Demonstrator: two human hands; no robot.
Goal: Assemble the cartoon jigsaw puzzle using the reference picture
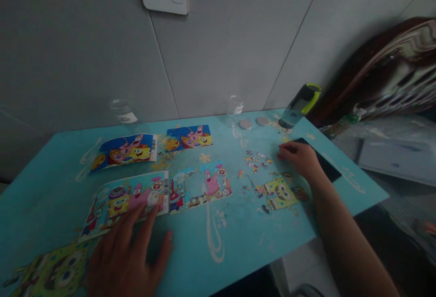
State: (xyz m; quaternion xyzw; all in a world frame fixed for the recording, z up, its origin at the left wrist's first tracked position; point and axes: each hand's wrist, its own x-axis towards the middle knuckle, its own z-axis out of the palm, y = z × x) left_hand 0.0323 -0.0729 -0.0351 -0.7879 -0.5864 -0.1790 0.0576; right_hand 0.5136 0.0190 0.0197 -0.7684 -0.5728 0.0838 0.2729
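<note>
My left hand (126, 247) lies with its fingers spread, the fingertips over the lower edge of a cartoon picture card (136, 192). Touching that card's right edge is a partly assembled jigsaw puzzle (216, 183) with a gap in its upper middle. Several loose puzzle pieces (254, 165) lie scattered to the right of it. Just right of these pieces, my right hand (299, 158) is closed, thumb and fingers drawn together; whatever may be in them is too small to make out. Beneath and beside it lies a dark phone (329, 167).
Behind are a second picture card (126, 151) and an assembled blue puzzle (189, 138). Two clear jars (124, 111) (235, 105), two round lids (245, 125) (262, 121) and a bottle (298, 106) stand near the wall. The blue tabletop (252, 233) bears printed cartoon figures.
</note>
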